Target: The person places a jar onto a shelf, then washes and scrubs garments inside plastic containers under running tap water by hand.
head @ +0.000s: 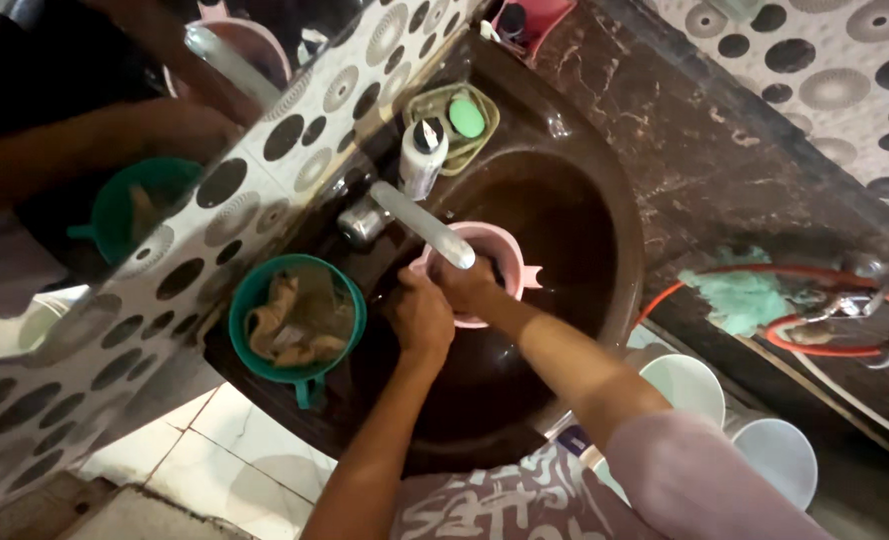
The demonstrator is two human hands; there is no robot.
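Holding a pink bowl (pixel 485 270) in the sink (pixel 605 250) beneath the tap (pixel 420 225): my right hand (pixel 465 285) grasps its rim, left hand (pixel 420 320) clenched alongside. Risk, I judge: wet grip slips, bowl knocks the green bowl (pixel 295 320).

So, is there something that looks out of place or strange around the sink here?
Nothing looks spilled or broken. Both hands, left and right, are at a pink bowl under the tap in the brown sink. The only mild oddity is a green cup of brownish pieces sitting close to the counter's outer edge.
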